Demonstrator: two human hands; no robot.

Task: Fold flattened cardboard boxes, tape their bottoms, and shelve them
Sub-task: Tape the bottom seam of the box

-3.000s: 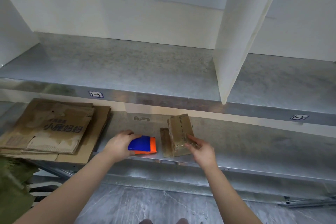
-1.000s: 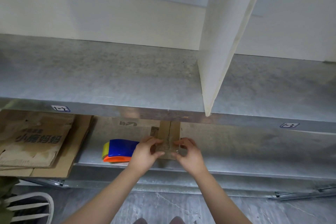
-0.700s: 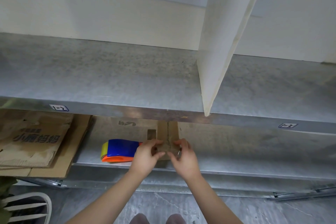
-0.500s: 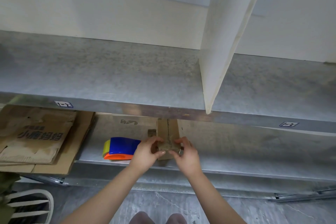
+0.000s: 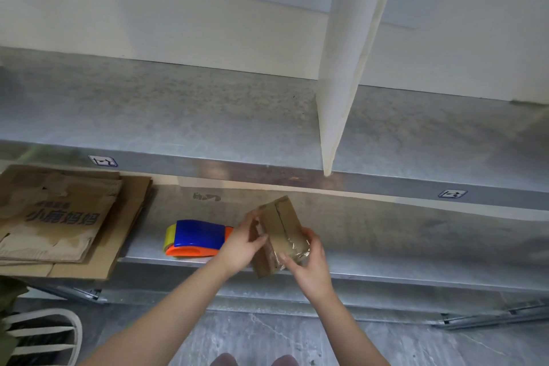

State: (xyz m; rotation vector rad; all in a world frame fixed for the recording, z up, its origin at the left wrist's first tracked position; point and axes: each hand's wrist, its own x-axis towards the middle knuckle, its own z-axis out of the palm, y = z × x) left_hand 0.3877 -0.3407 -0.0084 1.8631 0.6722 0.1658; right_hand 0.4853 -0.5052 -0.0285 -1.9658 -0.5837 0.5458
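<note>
Flattened cardboard boxes [image 5: 65, 223] lie stacked at the left end of the lower metal shelf [image 5: 416, 246]. Over its front edge tilts a small taped box [image 5: 282, 226], just right of the tape dispenser [image 5: 197, 236]; left hand [image 5: 240, 246] and right hand [image 5: 309, 264] both grip it.

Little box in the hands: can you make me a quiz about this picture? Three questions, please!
1. True or false: the tape dispenser lies on the lower shelf, left of the small box.
2. Who holds the small box? A) nobody B) both hands C) a robot claw
3. Fill in: the flattened cardboard lies to the ___ of the tape dispenser.
Key: 1 true. 2 B: the left hand and the right hand both grip it. 3 left.
</note>
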